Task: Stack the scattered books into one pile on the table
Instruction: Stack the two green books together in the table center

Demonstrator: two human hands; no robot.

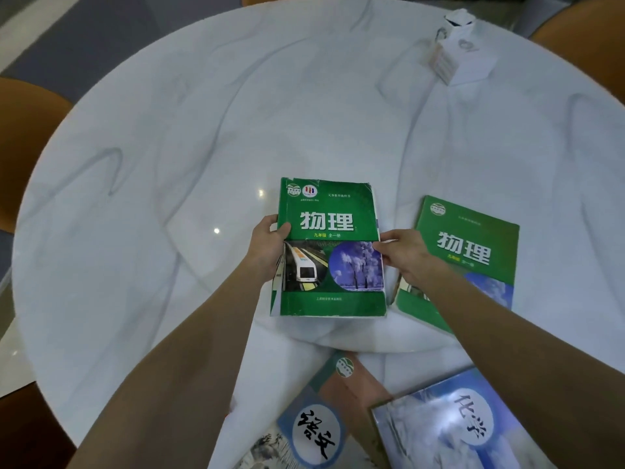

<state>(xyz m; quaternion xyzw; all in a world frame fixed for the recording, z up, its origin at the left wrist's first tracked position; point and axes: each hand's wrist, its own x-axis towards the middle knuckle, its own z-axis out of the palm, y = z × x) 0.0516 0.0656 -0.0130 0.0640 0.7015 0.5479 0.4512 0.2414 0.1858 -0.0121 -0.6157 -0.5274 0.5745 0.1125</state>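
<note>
Soft blur, fisheye edges, overhead glare

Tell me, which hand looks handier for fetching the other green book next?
The right hand, probably. It grips the right edge of the held green book, and the second green book lies flat just beside it, partly under that forearm. The left hand is on the far side.

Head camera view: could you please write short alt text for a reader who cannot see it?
Both hands, left hand and right hand, hold a green physics textbook by its side edges on a round white marble table. A second green physics book lies to the right; a brown book and a blue book lie nearest the camera.
</note>
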